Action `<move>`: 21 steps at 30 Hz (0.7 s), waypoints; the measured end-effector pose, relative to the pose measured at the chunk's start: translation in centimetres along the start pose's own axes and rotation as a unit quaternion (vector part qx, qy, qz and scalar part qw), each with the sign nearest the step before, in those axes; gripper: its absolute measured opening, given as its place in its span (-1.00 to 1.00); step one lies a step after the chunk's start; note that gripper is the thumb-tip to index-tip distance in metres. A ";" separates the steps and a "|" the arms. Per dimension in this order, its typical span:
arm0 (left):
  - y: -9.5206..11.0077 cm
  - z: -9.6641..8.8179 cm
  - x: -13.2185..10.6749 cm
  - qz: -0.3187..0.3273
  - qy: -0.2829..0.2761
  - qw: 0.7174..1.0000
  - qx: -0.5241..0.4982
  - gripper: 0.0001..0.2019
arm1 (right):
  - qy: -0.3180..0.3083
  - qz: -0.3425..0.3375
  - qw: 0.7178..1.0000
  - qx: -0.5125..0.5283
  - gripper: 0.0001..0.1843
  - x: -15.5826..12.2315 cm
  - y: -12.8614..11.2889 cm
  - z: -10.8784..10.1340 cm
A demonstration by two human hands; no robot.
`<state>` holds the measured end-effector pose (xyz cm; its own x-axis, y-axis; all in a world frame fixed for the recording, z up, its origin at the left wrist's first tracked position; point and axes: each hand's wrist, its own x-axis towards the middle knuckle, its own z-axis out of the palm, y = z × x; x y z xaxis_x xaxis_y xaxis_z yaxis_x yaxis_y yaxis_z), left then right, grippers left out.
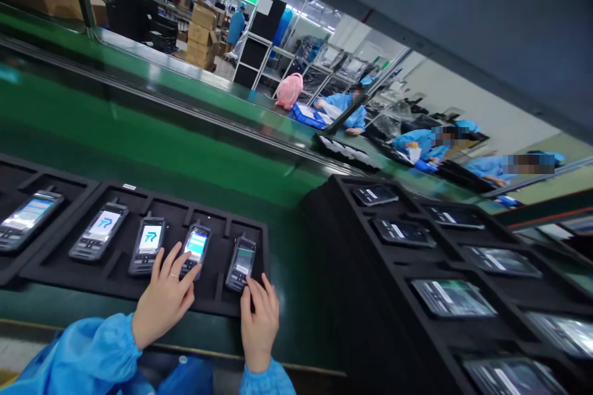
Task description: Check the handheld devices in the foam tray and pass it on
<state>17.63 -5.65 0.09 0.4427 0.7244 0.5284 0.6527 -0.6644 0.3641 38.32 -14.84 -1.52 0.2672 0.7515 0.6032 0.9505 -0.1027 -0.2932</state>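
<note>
A black foam tray (115,271) lies on the green belt and carries several handheld phones with lit screens. My left hand (163,297) rests on the tray, fingers spread, fingertips on the keypad of the fourth phone (195,247). My right hand (258,320) has its fingers together, touching the lower end of the rightmost phone (241,262). Two more phones (99,229) (147,243) sit in slots to the left. Both sleeves are light blue.
A tall stack of black trays (398,321) with dark devices stands to my right. Another tray (18,234) with a phone (26,218) lies at the left. Across the conveyor (185,136), several people in blue coats work. Cardboard boxes (201,37) and shelving stand behind.
</note>
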 end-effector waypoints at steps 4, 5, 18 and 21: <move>0.3 -0.5 0.3 0.024 -0.003 0.999 0.026 -0.72 | 0.013 0.001 1.000 -0.009 -0.77 0.0 -0.1 0.3; 0.3 -0.5 0.3 0.030 -0.002 0.999 0.034 -0.72 | 0.011 0.010 1.000 -0.008 -0.77 0.1 -0.1 0.4; -0.4 -0.6 0.2 0.075 -0.029 0.992 0.101 -0.68 | 0.012 0.068 0.997 0.022 -0.78 0.5 -0.8 0.1; -0.3 -0.7 0.3 0.071 -0.023 0.992 0.098 -0.68 | 0.017 0.069 0.997 0.027 -0.79 0.6 -0.9 0.1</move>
<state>17.12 -5.44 0.71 0.5634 0.6366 0.5267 0.6869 -0.7151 0.1295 37.60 -14.24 -0.99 0.4019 0.7093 0.5791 0.8943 -0.1681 -0.4147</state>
